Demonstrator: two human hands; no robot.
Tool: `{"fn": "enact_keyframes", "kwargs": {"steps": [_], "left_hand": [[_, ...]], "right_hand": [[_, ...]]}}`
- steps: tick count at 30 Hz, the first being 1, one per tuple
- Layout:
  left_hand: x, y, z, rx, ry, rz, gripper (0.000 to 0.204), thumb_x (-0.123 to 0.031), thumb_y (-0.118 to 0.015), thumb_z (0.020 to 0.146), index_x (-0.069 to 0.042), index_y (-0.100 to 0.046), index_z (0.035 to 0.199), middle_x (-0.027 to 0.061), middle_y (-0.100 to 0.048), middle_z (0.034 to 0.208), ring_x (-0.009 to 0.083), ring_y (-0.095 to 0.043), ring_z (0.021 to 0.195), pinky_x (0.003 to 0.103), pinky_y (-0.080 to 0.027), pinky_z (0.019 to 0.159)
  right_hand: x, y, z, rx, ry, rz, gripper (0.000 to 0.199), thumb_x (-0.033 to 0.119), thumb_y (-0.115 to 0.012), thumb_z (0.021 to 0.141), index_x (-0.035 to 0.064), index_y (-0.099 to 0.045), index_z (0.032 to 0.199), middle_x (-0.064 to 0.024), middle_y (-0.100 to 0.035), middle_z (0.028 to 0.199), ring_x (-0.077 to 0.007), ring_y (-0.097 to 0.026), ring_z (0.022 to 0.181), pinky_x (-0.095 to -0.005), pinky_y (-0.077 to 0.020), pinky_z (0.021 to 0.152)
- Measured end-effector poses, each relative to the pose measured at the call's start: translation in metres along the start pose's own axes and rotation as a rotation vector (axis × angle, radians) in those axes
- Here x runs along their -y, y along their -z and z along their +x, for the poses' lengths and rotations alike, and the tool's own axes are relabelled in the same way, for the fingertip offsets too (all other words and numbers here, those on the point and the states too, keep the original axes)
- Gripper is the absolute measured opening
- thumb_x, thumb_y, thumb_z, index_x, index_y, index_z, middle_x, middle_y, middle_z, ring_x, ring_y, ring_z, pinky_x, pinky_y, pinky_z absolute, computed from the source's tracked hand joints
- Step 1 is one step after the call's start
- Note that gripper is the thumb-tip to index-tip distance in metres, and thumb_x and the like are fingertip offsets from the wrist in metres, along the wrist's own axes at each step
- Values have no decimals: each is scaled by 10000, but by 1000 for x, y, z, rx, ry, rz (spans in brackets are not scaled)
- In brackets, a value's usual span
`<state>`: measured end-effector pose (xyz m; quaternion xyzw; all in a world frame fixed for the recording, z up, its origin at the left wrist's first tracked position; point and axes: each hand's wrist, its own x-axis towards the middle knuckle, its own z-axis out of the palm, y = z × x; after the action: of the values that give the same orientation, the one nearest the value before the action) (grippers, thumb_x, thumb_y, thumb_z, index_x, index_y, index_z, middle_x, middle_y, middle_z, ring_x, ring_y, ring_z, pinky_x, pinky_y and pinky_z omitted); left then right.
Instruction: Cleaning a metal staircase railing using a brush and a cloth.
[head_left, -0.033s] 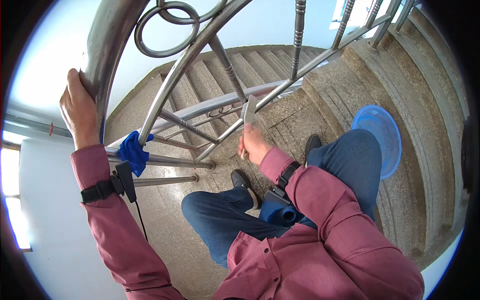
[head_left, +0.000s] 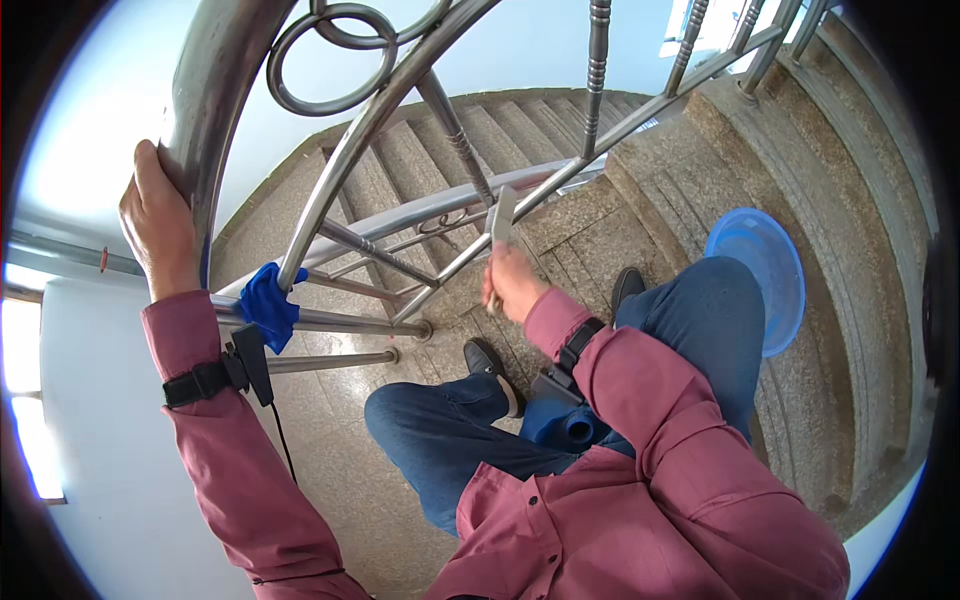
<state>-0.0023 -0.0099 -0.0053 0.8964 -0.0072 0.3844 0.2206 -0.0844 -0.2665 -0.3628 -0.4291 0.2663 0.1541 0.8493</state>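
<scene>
My left hand [head_left: 160, 225] is wrapped round the thick, shiny metal handrail [head_left: 215, 110] at the left. In my right hand [head_left: 515, 282] is a pale brush [head_left: 503, 212], gripped by its handle. The brush's bristled side faces left, against or very close to the lower slanting rail [head_left: 545, 188], near the foot of a ribbed baluster [head_left: 457, 130]; contact is hard to make out. A blue cloth [head_left: 268, 308] hangs over the railing below my left hand.
A translucent blue basin [head_left: 758, 280] stands on the steps beside my right knee. Between my legs is a blue container [head_left: 570, 425] with a round opening. Curved stone stairs [head_left: 830, 200] rise at the right; more steps [head_left: 440, 150] lie beyond the railing.
My right hand and the brush have shifted very slightly to the right and up. My left hand keeps its hold on the handrail.
</scene>
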Motion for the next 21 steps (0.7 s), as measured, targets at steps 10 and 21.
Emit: {"fn": "enact_keyframes", "kwargs": {"steps": [10, 21], "left_hand": [[0, 0, 1, -14, 46, -75, 672, -536, -397, 1057, 42, -698, 891, 193, -674, 755, 264, -606, 706, 421, -477, 763], [9, 2, 6, 12, -28, -10, 669, -516, -361, 1069, 37, -708, 924, 213, -695, 784, 274, -651, 740, 429, -491, 772]], "right_hand": [[12, 19, 8, 24, 17, -66, 302, 364, -409, 1095, 101, -452, 952, -16, -445, 687, -154, -436, 485, -363, -420, 435], [24, 20, 15, 10, -29, -25, 308, 360, -427, 1096, 105, -465, 928, -17, -465, 714, -148, -446, 524, -357, -424, 461]]}}
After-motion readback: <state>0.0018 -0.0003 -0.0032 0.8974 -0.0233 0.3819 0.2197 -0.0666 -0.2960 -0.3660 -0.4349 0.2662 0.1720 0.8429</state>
